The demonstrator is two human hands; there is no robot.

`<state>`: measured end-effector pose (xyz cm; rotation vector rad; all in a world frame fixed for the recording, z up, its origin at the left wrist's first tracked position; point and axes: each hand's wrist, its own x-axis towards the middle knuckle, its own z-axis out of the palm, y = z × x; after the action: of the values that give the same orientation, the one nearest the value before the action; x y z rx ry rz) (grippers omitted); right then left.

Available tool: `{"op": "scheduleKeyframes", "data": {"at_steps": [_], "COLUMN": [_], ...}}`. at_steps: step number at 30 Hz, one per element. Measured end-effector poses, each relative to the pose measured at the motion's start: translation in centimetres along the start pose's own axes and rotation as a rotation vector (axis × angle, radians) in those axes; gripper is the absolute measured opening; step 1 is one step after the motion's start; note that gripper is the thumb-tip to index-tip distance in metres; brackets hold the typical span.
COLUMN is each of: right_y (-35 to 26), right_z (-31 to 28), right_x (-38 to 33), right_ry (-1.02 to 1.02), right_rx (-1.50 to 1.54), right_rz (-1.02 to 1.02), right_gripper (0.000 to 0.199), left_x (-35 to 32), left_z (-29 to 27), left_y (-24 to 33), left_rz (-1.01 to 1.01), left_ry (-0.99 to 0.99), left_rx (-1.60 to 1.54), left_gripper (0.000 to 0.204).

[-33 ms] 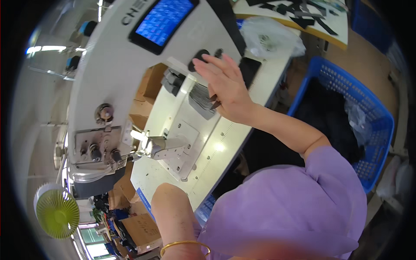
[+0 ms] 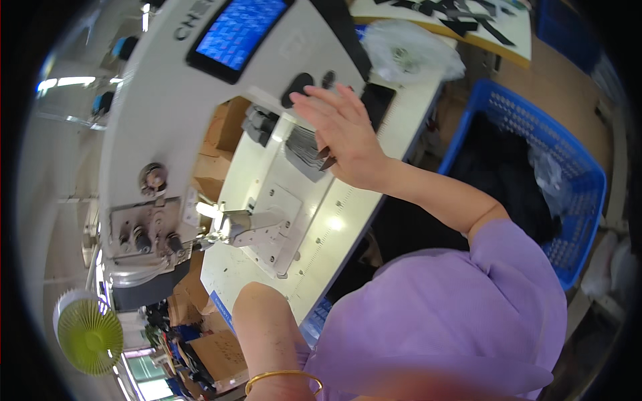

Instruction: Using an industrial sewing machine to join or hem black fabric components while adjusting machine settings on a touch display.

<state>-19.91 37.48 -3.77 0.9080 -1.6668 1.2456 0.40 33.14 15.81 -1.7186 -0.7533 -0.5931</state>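
My right hand (image 2: 351, 137) is over the sewing machine bed (image 2: 304, 214), its fingers stretched toward the dark round knob (image 2: 296, 90) on the machine. A pair of thread snips (image 2: 326, 160) is tucked in the palm, with two dark pointed blades sticking out; the handles are hidden. Just beside the blades lies a stack of grey fabric pieces (image 2: 304, 152). My left arm (image 2: 267, 321), with a gold bangle (image 2: 284, 377), is bent at the table's near left edge, elbow foremost. The left hand is out of the picture.
The machine's white arm (image 2: 144, 134) carries a lit blue screen (image 2: 239, 30). A clear plastic bag (image 2: 414, 57) lies at the table's far end. To the right stands a blue basket (image 2: 568, 147) of dark cloth. A green fan (image 2: 90, 334) is at lower left.
The whole view has shifted slightly, so the machine and basket appear a little further left and up. My right hand keeps its place over the grey stack, the snips still in it.
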Motion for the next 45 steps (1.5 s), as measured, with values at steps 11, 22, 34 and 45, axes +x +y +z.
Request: {"op": "scheduleKeyframes", "data": {"at_steps": [11, 22, 34, 45], "right_y": [-1.3, 6.0, 11.0, 12.4], "right_z": [-9.0, -25.9, -34.0, -32.5], "right_x": [-14.5, -30.9, -45.7, -46.0], "right_ry": [-0.382, -0.551, -0.602, -0.715], "right_rx": [0.198, -0.549, -0.566, -0.614], "right_rz": [0.313, 0.939, 1.976, 1.96], "right_gripper": [0.058, 0.034, 0.047, 0.1], "left_x": [-5.1, -21.0, -26.8, -27.0], "left_z": [1.7, 1.6, 2.4, 3.4], "left_y": [1.0, 7.6, 12.2, 12.7], "left_rz": [-0.241, -1.37, -1.587, -1.546], "left_ry": [0.358, -0.408, -0.983, -1.096], "left_rx": [-0.025, 0.25, 0.124, 0.173], "left_gripper": [0.07, 0.024, 0.043, 0.046]}}
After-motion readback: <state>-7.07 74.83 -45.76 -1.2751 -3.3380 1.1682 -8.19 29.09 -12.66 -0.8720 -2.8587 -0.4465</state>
